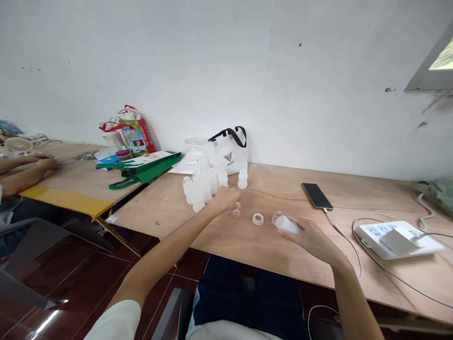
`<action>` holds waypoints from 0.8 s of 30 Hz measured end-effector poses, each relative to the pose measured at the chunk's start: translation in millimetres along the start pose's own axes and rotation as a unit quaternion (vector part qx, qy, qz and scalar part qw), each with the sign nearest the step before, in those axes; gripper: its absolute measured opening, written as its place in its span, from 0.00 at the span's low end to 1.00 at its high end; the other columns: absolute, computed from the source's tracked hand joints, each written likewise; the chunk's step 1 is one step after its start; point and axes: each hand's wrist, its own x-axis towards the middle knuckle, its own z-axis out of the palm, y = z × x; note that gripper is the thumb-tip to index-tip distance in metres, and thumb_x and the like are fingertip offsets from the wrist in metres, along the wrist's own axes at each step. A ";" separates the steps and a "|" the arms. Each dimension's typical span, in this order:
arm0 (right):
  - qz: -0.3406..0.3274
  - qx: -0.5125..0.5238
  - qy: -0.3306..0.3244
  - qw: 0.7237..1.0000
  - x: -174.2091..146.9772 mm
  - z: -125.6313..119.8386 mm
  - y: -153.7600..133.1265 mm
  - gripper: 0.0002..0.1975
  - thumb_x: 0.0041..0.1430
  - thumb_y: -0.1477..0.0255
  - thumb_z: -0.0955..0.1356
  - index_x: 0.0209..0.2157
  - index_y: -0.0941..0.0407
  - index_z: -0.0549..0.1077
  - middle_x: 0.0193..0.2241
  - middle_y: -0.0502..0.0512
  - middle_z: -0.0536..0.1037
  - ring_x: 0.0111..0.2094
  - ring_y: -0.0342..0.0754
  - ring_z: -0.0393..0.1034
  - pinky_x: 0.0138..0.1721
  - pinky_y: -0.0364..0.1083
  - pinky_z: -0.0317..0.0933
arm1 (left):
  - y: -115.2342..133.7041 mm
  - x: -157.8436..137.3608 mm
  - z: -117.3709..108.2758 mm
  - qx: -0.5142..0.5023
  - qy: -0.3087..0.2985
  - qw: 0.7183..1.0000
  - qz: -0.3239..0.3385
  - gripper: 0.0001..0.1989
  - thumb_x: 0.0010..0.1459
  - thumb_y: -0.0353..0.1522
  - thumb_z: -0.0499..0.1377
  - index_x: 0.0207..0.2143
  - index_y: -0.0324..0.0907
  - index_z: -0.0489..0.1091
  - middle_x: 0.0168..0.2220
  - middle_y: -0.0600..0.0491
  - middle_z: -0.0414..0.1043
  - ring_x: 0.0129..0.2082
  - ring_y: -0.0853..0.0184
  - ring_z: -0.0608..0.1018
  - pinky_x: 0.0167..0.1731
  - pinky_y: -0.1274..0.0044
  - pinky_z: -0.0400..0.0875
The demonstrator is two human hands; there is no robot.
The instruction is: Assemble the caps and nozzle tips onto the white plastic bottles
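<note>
My right hand [307,238] is wrapped around a white translucent plastic bottle [288,225], which lies tilted with its end facing left. A clear round piece [274,218] shows at that end. My left hand [226,198] is closed, its fingertips down at a small clear plastic ring [238,205]; the fingers partly cover it. Just below lies another clear ring [236,213]. A larger translucent ring [258,218] rests on the table between my hands. Several white wavy bottles [201,186] are grouped behind my left wrist, and a single bottle [242,179] stands upright beyond the hand.
A white bag [230,151] with black handles stands against the wall. A green bag [148,169] lies across to the neighbouring table. On the right are a phone [317,195] on a cable and a white power strip [396,238]. Another person's hands [46,163] are at far left.
</note>
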 end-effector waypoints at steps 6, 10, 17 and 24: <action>-0.006 -0.008 -0.004 1.000 -0.6 -1.6 0.0 0.26 0.62 0.52 0.66 0.57 0.49 0.74 0.44 0.55 0.82 0.49 0.61 0.74 0.49 0.55 0.68 | 5.7 3.6 10.7 -0.007 -0.013 1.000 0.020 0.08 0.53 0.29 0.63 0.36 0.42 0.80 0.38 0.45 0.81 0.40 0.56 0.80 0.35 0.73 0.66; 0.001 -0.008 -0.006 1.000 -0.7 -1.8 -1.1 0.25 0.63 0.53 0.66 0.58 0.48 0.73 0.44 0.55 0.81 0.49 0.60 0.74 0.47 0.54 0.69 | 6.3 3.5 12.3 -0.019 -0.012 1.000 0.017 0.10 0.52 0.29 0.62 0.37 0.42 0.81 0.36 0.46 0.81 0.40 0.56 0.80 0.35 0.73 0.67; 0.001 -0.004 -0.005 1.000 -0.9 -1.2 -4.5 0.25 0.62 0.52 0.67 0.56 0.48 0.74 0.48 0.54 0.81 0.46 0.58 0.76 0.47 0.53 0.69 | 3.3 -5.6 11.0 -0.040 -0.014 0.999 0.017 0.12 0.53 0.31 0.60 0.38 0.44 0.80 0.40 0.47 0.81 0.39 0.56 0.80 0.33 0.73 0.66; 0.003 -0.002 -0.003 1.000 -1.1 -1.2 -6.0 0.25 0.62 0.52 0.67 0.56 0.48 0.75 0.49 0.54 0.81 0.49 0.59 0.75 0.52 0.57 0.67 | 0.2 -9.6 21.5 -0.058 -0.005 0.998 0.003 0.12 0.53 0.31 0.59 0.39 0.44 0.80 0.40 0.47 0.81 0.39 0.55 0.80 0.34 0.72 0.66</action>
